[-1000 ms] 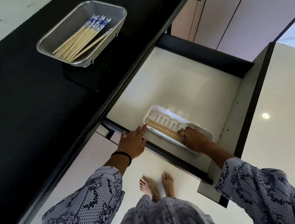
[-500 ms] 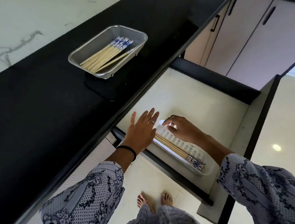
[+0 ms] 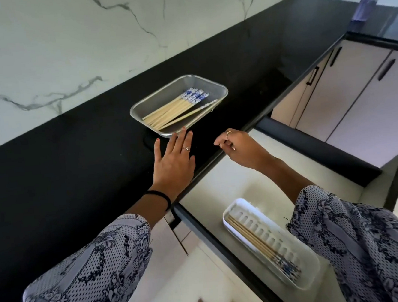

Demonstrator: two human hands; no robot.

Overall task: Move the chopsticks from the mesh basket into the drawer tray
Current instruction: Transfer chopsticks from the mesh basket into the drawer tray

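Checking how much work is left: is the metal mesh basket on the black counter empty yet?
Not empty. The metal mesh basket holds a bundle of bamboo chopsticks with blue-patterned ends, lying flat inside it.

Left hand (image 3: 173, 162) flat, fingers spread, empty. Right hand (image 3: 239, 147) raised, fingers loosely curled, empty.

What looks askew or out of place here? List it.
One thing: in the silver mesh basket on the black countertop, one blue-tipped bamboo chopstick lies splayed at an angle, apart from the tidy bundle. The chopsticks in the white slotted drawer tray lie parallel. Nothing looks spilled or damaged.
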